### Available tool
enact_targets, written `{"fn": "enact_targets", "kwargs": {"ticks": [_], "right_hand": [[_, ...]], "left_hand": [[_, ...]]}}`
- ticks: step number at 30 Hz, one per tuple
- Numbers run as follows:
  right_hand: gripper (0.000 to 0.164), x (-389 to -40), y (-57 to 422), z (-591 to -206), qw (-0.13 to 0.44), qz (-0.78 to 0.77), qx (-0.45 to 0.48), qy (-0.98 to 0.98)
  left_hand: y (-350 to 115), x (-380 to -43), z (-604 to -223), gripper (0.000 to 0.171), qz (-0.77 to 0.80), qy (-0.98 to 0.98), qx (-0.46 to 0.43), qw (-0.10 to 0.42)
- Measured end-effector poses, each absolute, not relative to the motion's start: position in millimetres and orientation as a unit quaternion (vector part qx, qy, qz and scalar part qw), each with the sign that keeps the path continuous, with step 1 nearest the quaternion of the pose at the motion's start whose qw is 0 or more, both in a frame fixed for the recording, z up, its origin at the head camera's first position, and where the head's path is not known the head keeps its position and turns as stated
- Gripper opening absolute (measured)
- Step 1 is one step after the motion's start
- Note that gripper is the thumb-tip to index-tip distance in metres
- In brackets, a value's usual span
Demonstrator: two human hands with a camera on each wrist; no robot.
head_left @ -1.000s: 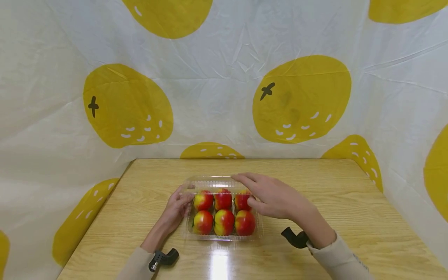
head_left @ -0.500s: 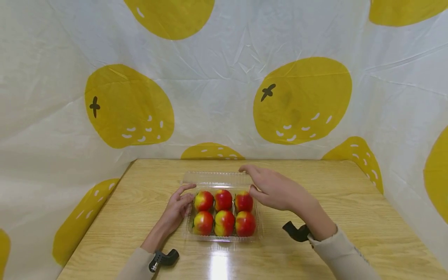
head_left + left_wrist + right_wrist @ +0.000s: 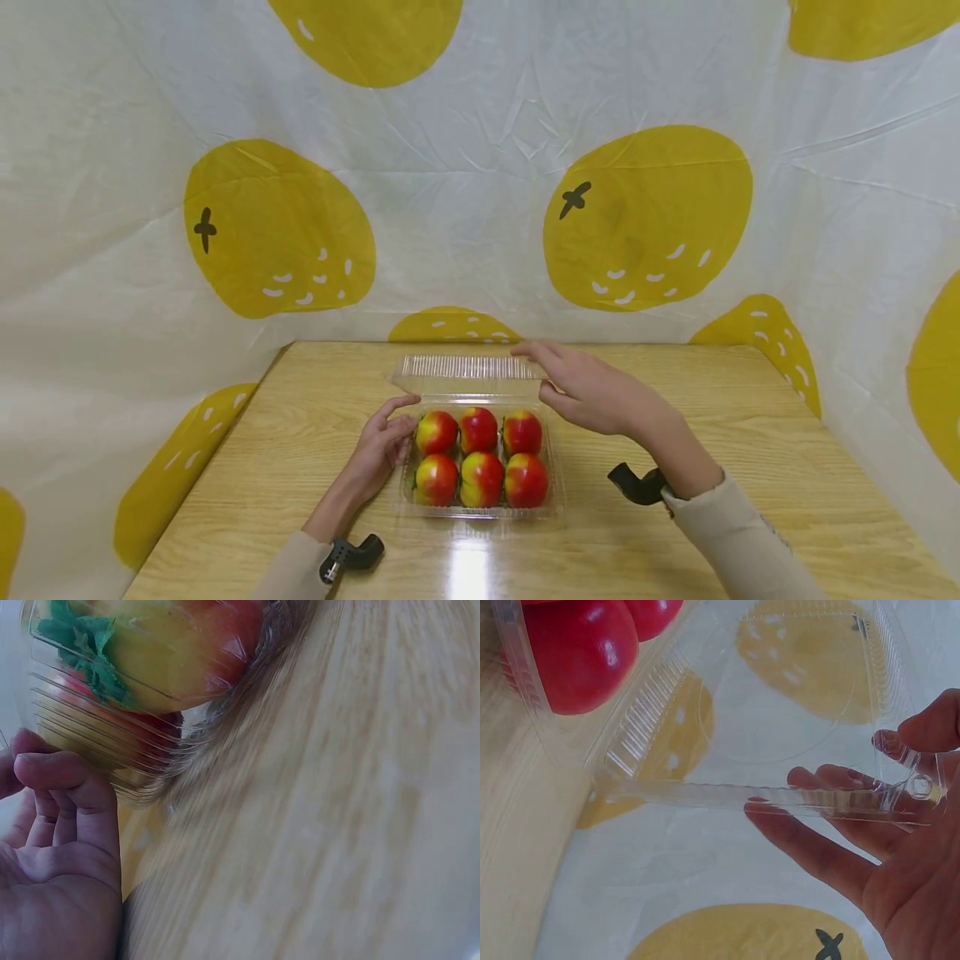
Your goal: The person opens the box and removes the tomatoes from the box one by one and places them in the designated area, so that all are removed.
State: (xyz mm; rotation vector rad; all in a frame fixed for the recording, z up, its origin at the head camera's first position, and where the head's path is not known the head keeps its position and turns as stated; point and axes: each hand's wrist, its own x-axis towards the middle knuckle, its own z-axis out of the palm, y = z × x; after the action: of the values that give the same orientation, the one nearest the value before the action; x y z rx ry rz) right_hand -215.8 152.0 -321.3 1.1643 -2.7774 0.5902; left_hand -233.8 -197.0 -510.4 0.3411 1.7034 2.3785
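A clear plastic clamshell box (image 3: 483, 513) stands on the table with several red-and-yellow fruits (image 3: 482, 479) in two rows. Its hinged lid (image 3: 468, 367) is tilted up and back behind them. With thumb and fingers on either side of a lid corner (image 3: 919, 786), my right hand (image 3: 592, 387) holds it. My left hand (image 3: 380, 442) holds the back left corner of the box, its index finger along the rim. In the left wrist view, curled fingertips (image 3: 49, 769) meet the ribbed box wall (image 3: 112, 739), and a green leaf (image 3: 90, 649) shows on one fruit.
The wooden table (image 3: 315, 375) surrounds the box. A white cloth (image 3: 457, 233) with yellow fruit prints hangs behind and along the sides. Black wrist mounts (image 3: 637, 485) stick out from both cuffs.
The lid has swung up and away from over the back row of fruits. My right hand has moved back and up with it; the left hand stays at the box's left side.
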Motion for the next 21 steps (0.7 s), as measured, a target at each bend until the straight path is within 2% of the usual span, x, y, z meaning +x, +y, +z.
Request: {"fn": "enact_targets", "kwargs": {"ticks": [17,21], "right_hand": [[0.057,-240.6,158.1,-319.5,0.012,0.258,0.394,-0.882],[0.057,-248.1,160.4,-323.5,0.021,0.276,0.392,-0.877]], "left_hand": [[-196.0,-231.9,-507.9,0.048,0.798,0.583,0.113,0.100],[-195.8,-231.3,-506.9,0.047,0.799,0.583,0.108,0.103]]}}
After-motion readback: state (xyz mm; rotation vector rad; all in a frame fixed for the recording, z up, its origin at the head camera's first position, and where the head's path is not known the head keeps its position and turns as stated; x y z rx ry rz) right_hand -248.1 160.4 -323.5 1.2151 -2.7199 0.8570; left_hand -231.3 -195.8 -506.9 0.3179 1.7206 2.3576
